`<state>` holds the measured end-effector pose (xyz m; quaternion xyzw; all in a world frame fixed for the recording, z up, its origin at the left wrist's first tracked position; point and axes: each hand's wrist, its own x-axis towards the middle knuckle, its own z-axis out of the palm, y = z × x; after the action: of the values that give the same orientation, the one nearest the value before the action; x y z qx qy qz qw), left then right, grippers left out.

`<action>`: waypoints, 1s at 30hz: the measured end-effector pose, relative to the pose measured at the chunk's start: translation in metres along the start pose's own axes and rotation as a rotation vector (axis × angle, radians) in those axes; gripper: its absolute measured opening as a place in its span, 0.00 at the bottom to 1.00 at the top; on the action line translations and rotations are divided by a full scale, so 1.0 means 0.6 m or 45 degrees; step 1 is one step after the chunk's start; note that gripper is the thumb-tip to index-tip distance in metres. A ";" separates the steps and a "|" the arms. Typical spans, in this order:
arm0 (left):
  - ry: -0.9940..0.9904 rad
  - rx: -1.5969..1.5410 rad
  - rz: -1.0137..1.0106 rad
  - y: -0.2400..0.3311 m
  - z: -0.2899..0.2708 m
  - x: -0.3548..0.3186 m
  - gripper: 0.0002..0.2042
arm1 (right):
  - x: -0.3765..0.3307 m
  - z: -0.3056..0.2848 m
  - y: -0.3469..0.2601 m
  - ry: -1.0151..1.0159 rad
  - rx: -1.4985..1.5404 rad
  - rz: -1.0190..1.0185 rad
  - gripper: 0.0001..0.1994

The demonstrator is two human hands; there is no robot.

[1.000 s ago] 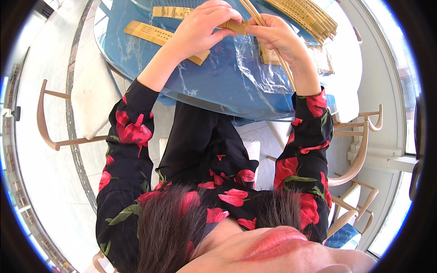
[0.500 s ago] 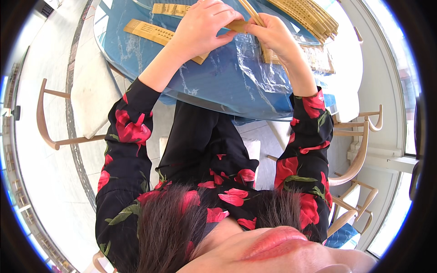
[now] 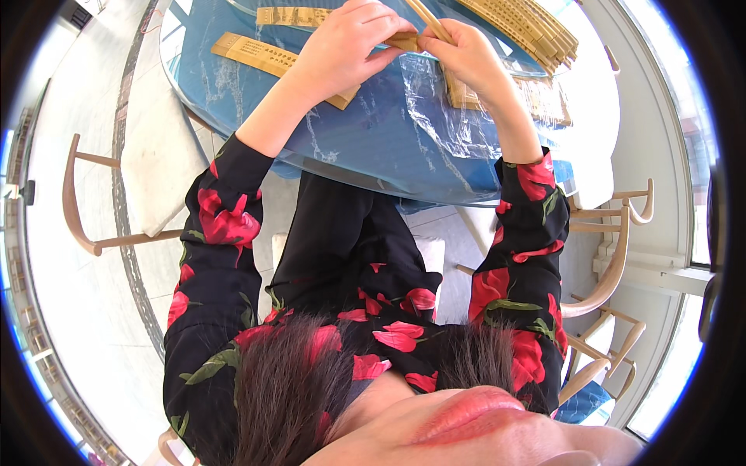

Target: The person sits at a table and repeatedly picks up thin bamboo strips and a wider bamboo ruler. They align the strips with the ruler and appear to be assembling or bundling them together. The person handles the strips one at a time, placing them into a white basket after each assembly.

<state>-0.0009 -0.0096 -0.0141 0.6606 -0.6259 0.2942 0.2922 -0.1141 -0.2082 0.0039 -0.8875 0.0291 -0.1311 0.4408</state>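
Left hand [image 3: 342,45] and right hand [image 3: 464,59] fingers pinched on a brown paper sleeve [image 3: 404,41], wooden sticks [image 3: 430,19] within the right.

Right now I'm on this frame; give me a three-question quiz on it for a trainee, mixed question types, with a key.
1. Fill in the gap: on the blue tabletop, the clear plastic sheet lies nearer the person's ___ hand.
2. True or false: the wooden sticks run into the right hand.
3. Which thing is held between the right hand and the left hand?
A) the clear plastic sheet
B) a brown packet
C) the wooden sticks

Key: 1. right; 2. true; 3. B
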 end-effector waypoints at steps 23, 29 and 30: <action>0.036 -0.030 -0.021 0.016 -0.003 0.007 0.18 | -0.007 -0.013 -0.010 -0.068 0.277 0.113 0.12; 0.001 -0.094 -0.077 0.012 -0.001 0.001 0.17 | -0.009 -0.014 -0.013 -0.199 0.362 0.207 0.11; -0.002 -0.101 -0.080 0.012 -0.001 0.000 0.17 | -0.010 -0.015 -0.013 -0.217 0.385 0.210 0.11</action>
<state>-0.0082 -0.0096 -0.0135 0.6681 -0.6162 0.2593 0.3267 -0.1228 -0.2093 0.0142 -0.8138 0.0442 -0.0218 0.5791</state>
